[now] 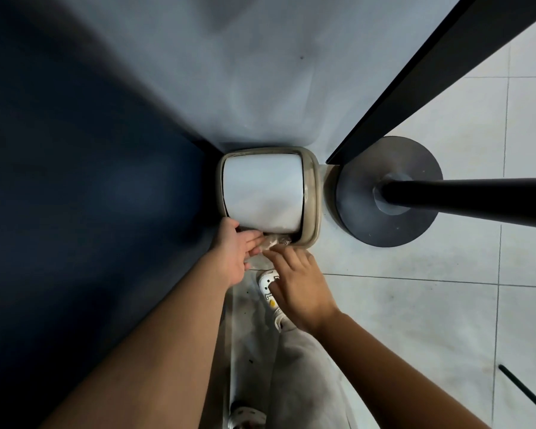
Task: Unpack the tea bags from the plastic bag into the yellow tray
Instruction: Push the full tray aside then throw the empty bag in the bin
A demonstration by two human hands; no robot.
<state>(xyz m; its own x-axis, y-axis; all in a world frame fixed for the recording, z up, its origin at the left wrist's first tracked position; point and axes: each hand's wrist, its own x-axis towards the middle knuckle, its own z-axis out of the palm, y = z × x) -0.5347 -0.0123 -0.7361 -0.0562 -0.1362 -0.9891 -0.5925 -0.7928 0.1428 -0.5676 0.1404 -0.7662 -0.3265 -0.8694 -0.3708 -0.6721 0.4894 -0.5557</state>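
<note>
Both hands meet low in the view over a small crumpled piece of clear plastic bag, which sits at the near edge of a beige swing-lid bin on the floor. The left hand lies palm-up beside the bag with its fingers spread toward it, touching the plastic but not closed around it as far as can be seen. The right hand comes in from the other side, fingertips curled down onto the bag in what looks like a light pinch, though its exact hold is hidden by the knuckles. Just beyond the grip the bin's white lid tilts up, with a dark gap directly ahead of the fingers. Below the right hand a white shoe shows, and off to the right of the hands stands a round metal base carrying a black pole. No yellow tray and no tea bags can be seen anywhere, and the plastic looks flat and empty. Judging from that, the unpacking itself seems finished and what remains is to push the spent bag through the gap under the lid.
</note>
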